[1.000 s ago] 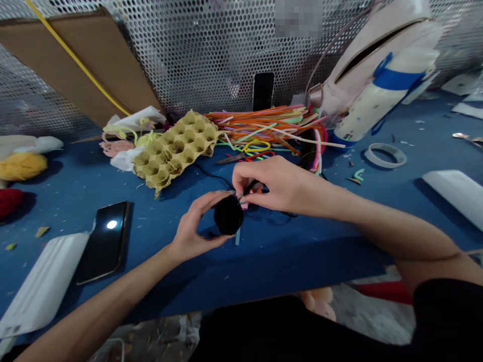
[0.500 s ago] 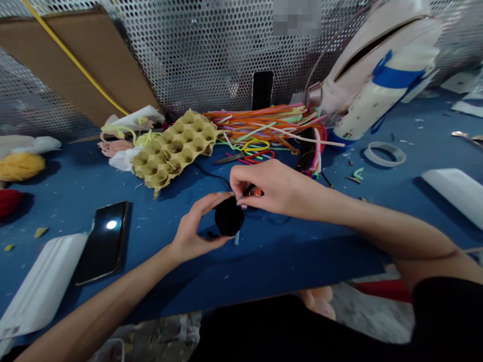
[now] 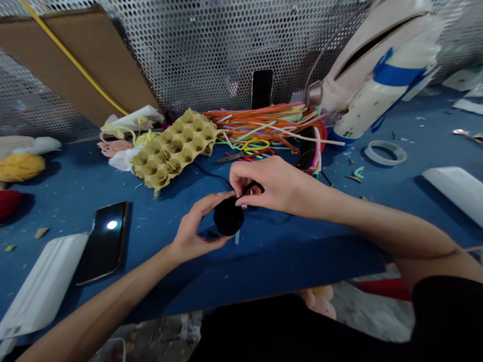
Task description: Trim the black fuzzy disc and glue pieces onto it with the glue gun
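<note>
My left hand [image 3: 194,229] curls its fingers and thumb around a round black piece [image 3: 228,216], dark all over, so its surface detail is hard to make out. At the upper right edge of that piece, my right hand [image 3: 264,183] pinches a black strand [image 3: 255,185] that loops below its knuckles and looks like a pipe cleaner. A thin dark strand [image 3: 211,174] runs over the table behind the hands. Scissors [image 3: 230,158] with red and yellow handles lie just beyond my right hand. Under the black piece a small pale strip [image 3: 237,237] shows.
Behind lie a bundle of coloured pipe cleaners [image 3: 260,122] and an egg-carton tray [image 3: 177,146]. A phone [image 3: 103,241] and a white case [image 3: 45,281] are at left. At right are a tape ring [image 3: 385,153], a bottle [image 3: 377,100], a bag [image 3: 350,60] and a white block [image 3: 456,191].
My right hand has shifted very slightly, and the black strand's loop shows more fully under it. The left hand keeps its hold on the round piece.
</note>
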Demonstrator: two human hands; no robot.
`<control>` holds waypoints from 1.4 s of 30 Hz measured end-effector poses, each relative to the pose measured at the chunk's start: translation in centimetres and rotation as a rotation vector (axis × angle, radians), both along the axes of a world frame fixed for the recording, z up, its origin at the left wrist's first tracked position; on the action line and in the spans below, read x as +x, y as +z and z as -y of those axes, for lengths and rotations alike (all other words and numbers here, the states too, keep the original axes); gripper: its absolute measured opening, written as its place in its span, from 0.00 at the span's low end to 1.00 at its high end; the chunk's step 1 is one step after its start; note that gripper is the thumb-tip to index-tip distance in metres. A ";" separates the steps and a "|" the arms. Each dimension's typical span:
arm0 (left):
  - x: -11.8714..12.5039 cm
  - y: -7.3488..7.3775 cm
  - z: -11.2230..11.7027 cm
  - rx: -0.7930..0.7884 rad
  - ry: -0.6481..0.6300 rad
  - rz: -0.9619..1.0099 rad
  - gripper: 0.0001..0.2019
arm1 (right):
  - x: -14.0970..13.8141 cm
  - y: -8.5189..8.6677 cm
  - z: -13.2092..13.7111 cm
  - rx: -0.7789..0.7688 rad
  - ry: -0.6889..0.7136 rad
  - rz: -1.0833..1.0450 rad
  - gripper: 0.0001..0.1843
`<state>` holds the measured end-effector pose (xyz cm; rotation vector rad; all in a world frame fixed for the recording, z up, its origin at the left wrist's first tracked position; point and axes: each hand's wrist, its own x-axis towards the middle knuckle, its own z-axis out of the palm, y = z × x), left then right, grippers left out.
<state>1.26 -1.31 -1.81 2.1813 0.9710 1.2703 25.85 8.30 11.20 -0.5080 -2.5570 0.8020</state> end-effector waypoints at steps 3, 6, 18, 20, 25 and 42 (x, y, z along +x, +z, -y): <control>0.1 0.3 0.0 0.014 -0.012 -0.006 0.47 | 0.1 0.0 -0.4 0.014 0.006 0.013 0.07; 0.1 0.2 -0.1 0.023 -0.006 -0.014 0.48 | 0.2 0.2 -0.7 0.013 0.024 0.038 0.05; -0.1 0.1 -0.3 0.059 -0.015 -0.051 0.48 | 0.4 0.3 -1.0 0.065 0.080 -0.004 0.05; -0.1 0.1 -0.3 0.070 -0.013 -0.067 0.47 | 0.3 0.3 -0.8 0.045 0.065 0.003 0.06; 0.2 0.6 -0.3 0.090 -0.021 -0.086 0.44 | 0.3 0.2 -0.5 0.024 0.038 0.030 0.07; 0.7 2.2 -0.3 0.167 0.004 -0.228 0.38 | -0.1 0.0 0.9 0.154 -0.065 0.088 0.08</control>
